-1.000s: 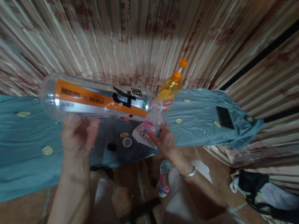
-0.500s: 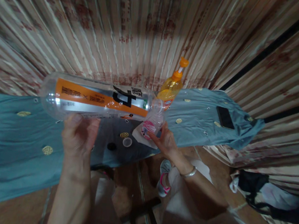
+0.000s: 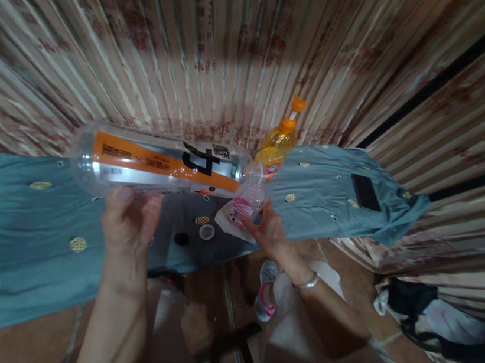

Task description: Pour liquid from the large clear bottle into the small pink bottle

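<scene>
My left hand is closed on the underside of a large clear plastic bottle with an orange and silver label. The bottle lies nearly level in the air, its neck pointing right. At its mouth stands a small clear bottle with a pink label, and my right hand grips it from the right side. The two mouths meet or nearly meet; I cannot tell if they touch. Under the small bottle is a whitish sheet. A clear round cap and a black cap lie nearby on the cloth.
Behind the small bottle stands a yellow pump bottle with an orange top. A phone rests at the right on the teal cloth. Pleated curtains hang behind, and dark bags sit on the floor at right.
The view has shifted very slightly. Both hands and both bottles keep almost the same position.
</scene>
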`<state>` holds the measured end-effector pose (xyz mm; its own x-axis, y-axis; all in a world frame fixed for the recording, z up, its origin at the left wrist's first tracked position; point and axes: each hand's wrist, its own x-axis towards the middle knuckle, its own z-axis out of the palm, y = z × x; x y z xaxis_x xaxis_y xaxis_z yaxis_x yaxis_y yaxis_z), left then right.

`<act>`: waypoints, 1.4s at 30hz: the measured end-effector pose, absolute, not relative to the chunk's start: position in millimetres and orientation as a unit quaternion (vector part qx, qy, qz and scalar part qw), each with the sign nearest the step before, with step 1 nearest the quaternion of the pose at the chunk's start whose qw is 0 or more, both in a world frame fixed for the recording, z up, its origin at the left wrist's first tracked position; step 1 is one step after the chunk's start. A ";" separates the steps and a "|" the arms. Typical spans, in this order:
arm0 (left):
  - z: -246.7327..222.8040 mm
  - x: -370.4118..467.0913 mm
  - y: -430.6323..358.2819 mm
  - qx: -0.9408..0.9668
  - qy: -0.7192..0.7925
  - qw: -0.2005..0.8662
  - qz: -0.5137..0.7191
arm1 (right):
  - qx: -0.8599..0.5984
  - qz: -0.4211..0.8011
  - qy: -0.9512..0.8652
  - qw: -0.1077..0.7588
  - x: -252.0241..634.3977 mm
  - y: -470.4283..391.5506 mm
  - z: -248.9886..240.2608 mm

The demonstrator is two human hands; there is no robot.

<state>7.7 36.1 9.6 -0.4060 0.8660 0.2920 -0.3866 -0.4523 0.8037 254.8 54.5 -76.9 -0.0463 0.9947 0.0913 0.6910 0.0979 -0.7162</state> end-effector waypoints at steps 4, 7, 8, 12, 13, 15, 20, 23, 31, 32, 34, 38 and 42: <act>7.1 6.2 35.2 0.358 0.329 0.405 0.774 | -0.614 0.254 -0.683 0.303 255.7 55.2 -79.6; 5.6 5.3 35.3 0.338 0.327 0.407 0.783 | -0.617 0.251 -0.681 0.303 255.6 55.0 -82.9; 5.6 5.3 35.5 0.333 0.329 0.408 0.784 | -0.619 0.250 -0.680 0.304 255.3 54.8 -83.7; 7.5 6.7 36.4 0.311 0.331 0.399 0.796 | -0.621 0.241 -0.680 0.307 253.7 54.1 -83.8; 7.7 6.8 36.3 0.305 0.330 0.397 0.800 | -0.622 0.240 -0.680 0.307 253.5 53.9 -83.2; 7.2 6.1 35.7 0.301 0.331 0.398 0.801 | -0.620 0.241 -0.682 0.304 253.6 53.9 -82.6; 3.2 1.5 33.1 0.309 0.332 0.398 0.798 | -0.594 0.231 -0.700 0.321 256.4 55.4 -88.4; 3.5 0.6 32.3 0.278 0.342 0.394 0.807 | -0.579 0.212 -0.713 0.333 258.6 57.0 -95.1; 7.7 2.0 31.8 0.265 0.341 0.391 0.813 | -0.569 0.186 -0.728 0.335 261.0 58.1 -105.8; 7.6 1.8 31.8 0.263 0.341 0.391 0.813 | -0.568 0.184 -0.729 0.333 260.9 58.0 -106.2; 7.3 1.7 31.9 0.264 0.343 0.390 0.813 | -0.570 0.181 -0.732 0.327 260.8 57.5 -106.3; 7.7 2.3 31.9 0.257 0.349 0.395 0.810 | -0.578 0.172 -0.732 0.318 261.3 56.7 -105.4; 7.6 2.5 31.8 0.249 0.339 0.396 0.816 | -0.568 0.163 -0.737 0.327 261.7 56.6 -105.2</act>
<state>2.5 31.8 7.6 -0.5628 0.8149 0.1390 -0.4768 -0.4573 0.7507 261.7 56.6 -105.2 -0.1402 0.9445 0.2970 0.7316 0.3009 -0.6117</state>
